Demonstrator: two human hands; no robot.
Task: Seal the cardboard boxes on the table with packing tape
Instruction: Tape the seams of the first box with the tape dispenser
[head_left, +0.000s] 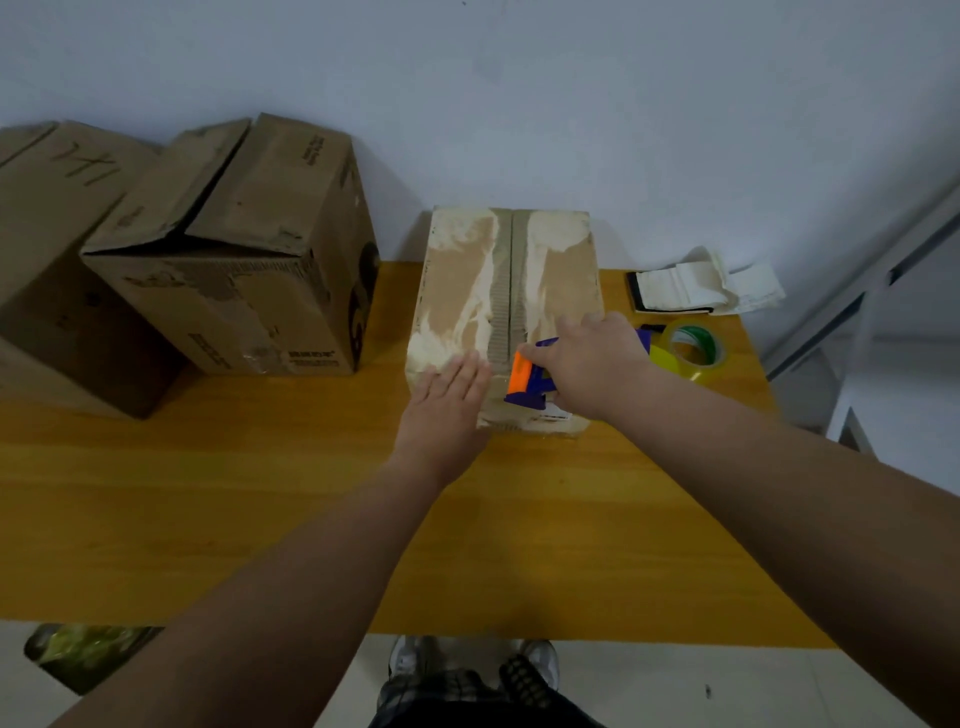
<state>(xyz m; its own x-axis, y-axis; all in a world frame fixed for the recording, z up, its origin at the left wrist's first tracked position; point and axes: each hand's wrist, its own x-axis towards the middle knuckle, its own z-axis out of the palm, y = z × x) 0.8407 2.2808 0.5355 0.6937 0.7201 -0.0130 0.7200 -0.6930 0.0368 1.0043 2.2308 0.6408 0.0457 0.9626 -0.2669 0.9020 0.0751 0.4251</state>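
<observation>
Your left hand (451, 387) lies flat, steadying the box (506, 306) under both hands. Your right hand (587, 361) grips the tape dispenser (525, 382) at its near seam. The cardboard looks stiff but worn; press gently.

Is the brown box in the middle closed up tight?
No, the middle box has its top flaps lifted apart, with a dark gap showing between them.

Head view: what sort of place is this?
Probably a packing or storage room: worn cardboard boxes on a wooden table against a bare wall, a tape dispenser gripped in the right hand, and a spare tape roll.
</observation>
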